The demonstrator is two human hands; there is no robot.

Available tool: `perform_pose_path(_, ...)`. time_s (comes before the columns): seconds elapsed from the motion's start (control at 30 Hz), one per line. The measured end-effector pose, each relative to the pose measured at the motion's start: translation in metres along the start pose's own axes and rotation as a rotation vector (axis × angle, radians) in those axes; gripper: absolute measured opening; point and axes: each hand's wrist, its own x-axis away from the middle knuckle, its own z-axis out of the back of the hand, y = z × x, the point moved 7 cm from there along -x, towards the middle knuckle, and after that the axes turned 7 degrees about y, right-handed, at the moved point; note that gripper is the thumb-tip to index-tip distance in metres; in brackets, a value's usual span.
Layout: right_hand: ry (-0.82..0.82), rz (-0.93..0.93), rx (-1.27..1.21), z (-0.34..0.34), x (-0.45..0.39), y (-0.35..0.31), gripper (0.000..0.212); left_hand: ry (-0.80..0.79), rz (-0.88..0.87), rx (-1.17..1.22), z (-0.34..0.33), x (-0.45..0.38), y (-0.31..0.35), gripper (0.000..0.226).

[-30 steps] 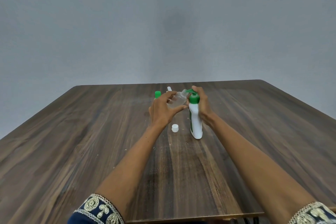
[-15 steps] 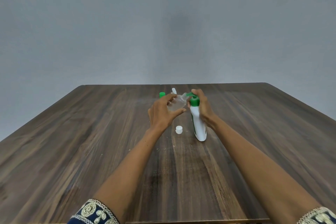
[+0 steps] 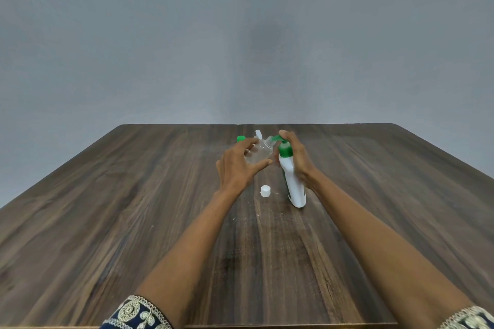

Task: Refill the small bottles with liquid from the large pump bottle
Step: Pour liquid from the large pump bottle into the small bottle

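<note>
A white pump bottle (image 3: 294, 184) with a green pump head stands on the wooden table (image 3: 133, 208). My right hand (image 3: 298, 157) grips its neck with fingers on top of the pump. My left hand (image 3: 236, 168) holds a small clear bottle (image 3: 260, 152), tilted, with its open mouth at the green spout. A small white cap (image 3: 265, 191) lies on the table between my hands. Behind my left hand show a green cap (image 3: 240, 138) and a white nozzle tip (image 3: 258, 134) of other small bottles, mostly hidden.
The table's far edge (image 3: 254, 124) runs just behind the bottles, with a plain grey wall beyond. The near edge is at the bottom of the view under my sleeves.
The hands and bottles keep the same pose. The view has shifted slightly, so everything sits a little lower and to the right in the picture.
</note>
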Motion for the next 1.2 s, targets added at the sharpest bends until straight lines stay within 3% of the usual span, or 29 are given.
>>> perform_pose_path(0.13,0.045,0.015,-0.028,0.0,0.001,-0.002,0.034,-0.004,-0.004,-0.012,0.0,0.003,-0.006,0.053)
perform_pose_path(0.33,0.033,0.028,0.0,-0.002,0.0,0.001,0.044,-0.048,0.003,0.045,-0.004,0.007,-0.01,0.065)
perform_pose_path(0.47,0.03,0.03,0.01,-0.003,0.001,0.0,0.034,-0.086,0.034,0.167,-0.01,0.006,-0.013,0.065)
perform_pose_path(0.73,0.032,0.012,-0.041,0.0,-0.005,0.006,0.036,-0.198,0.051,0.251,-0.019,0.002,-0.023,0.073)
perform_pose_path(0.97,0.042,0.032,0.022,0.0,0.001,0.001,0.036,-0.204,0.067,0.277,-0.02,-0.002,-0.018,0.076)
perform_pose_path(1.03,0.063,0.024,-0.018,0.005,-0.002,0.004,0.042,-0.216,0.064,0.271,-0.023,-0.003,-0.017,0.075)
perform_pose_path(1.2,0.139,0.011,-0.058,0.015,-0.005,0.008,0.029,-0.225,0.052,0.273,-0.027,-0.001,-0.013,0.061)
